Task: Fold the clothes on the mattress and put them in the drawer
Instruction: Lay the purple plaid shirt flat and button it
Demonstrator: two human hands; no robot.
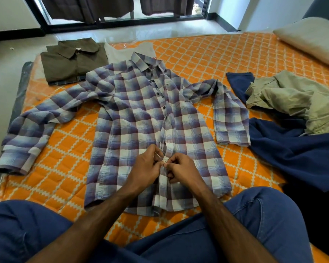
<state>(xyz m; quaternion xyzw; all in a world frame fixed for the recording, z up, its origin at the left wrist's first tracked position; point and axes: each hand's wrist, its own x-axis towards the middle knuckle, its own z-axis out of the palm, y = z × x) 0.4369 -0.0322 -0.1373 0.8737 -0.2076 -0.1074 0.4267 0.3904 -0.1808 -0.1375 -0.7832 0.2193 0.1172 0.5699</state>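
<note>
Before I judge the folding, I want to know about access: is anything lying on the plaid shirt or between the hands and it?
Nothing visible. The left hand and right hand already pinch the plaid shirt at its button placket. The khaki garment and navy cloth lie beside it, the folded olive shirt beyond.

plaid shirt (141, 118) mid-mattress (207, 54) | folded shirt (72, 61) behind-left | crumpled clothes (292, 103) right | pillow (311, 37) behind-right

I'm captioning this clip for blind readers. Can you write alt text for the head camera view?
Both hands, left hand and right hand, pinch the button placket of a plaid shirt spread flat on an orange mattress. A folded olive shirt lies far left; unfolded navy and khaki clothes lie right.
</note>
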